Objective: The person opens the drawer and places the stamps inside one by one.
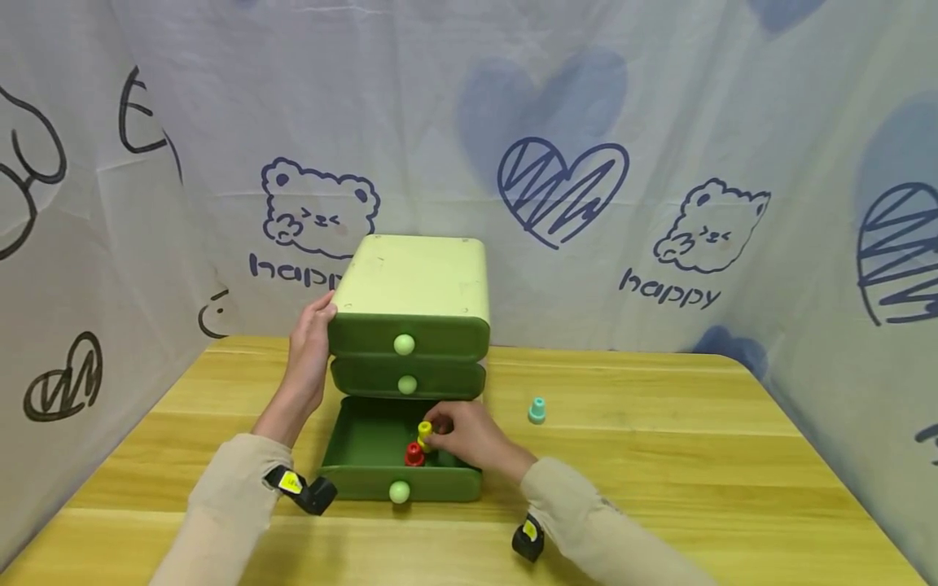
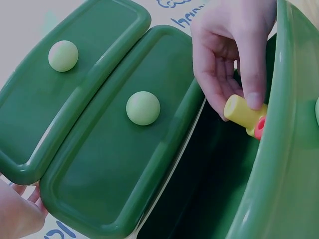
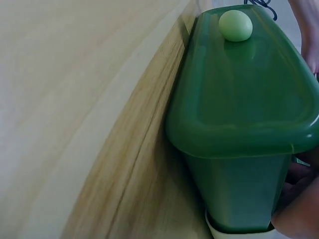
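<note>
A small cabinet with a pale yellow-green top and three green drawers stands on the table. Its bottom drawer is pulled out. My left hand rests against the cabinet's left side; in the left wrist view part of that hand shows at the lower left. Inside the drawer, my right hand pinches a small yellow peg-shaped piece between thumb and fingers. Close beside it is a similar red piece, also seen as a red bit in the left wrist view.
A teal piece of like shape stands on the wooden table, right of the cabinet. The middle drawer and top drawer are closed. A printed cloth hangs behind and at both sides.
</note>
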{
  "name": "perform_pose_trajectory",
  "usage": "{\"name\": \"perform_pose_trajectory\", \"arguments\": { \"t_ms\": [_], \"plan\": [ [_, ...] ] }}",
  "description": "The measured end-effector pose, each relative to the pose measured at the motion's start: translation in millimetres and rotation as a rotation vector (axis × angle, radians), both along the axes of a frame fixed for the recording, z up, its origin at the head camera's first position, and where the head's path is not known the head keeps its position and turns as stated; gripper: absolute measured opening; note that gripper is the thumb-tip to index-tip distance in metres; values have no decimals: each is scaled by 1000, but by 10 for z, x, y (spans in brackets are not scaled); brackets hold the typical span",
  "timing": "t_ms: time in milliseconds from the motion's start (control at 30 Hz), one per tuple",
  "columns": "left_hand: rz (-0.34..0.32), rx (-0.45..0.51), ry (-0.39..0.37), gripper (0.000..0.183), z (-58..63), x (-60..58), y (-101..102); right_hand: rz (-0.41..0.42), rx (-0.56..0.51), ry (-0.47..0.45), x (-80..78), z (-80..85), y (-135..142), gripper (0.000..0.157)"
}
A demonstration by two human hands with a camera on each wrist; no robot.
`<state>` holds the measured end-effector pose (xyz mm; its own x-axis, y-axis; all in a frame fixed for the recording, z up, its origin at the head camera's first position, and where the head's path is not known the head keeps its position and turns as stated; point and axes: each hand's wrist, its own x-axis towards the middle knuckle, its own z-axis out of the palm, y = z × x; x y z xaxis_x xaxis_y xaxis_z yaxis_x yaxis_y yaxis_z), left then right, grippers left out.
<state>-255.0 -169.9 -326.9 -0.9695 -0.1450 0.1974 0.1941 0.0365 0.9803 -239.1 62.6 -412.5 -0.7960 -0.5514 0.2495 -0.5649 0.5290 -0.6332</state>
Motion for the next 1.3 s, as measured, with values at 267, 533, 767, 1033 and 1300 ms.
{"name": "perform_pose_trajectory", "arguments": {
  "t_ms": [267,533,767,1033,1300],
  "plan": [
    [4,10,3,54,4,-1,4,-4,8,8,1,7,-14,19],
    [-1,12,2,54,2,-8,19,9,-61,-27,6,-2,39,20],
    [-4,13,-6,55,-4,-7,16,-26,-136,-50,80,37,156,19],
    [0,15,-11,55,-10,0,6,-87,-207,-80,105,113,396,19],
    [-3,8,-6,54,-9,-2,12,-224,-227,-68,25,86,713,17]
  ]
}}
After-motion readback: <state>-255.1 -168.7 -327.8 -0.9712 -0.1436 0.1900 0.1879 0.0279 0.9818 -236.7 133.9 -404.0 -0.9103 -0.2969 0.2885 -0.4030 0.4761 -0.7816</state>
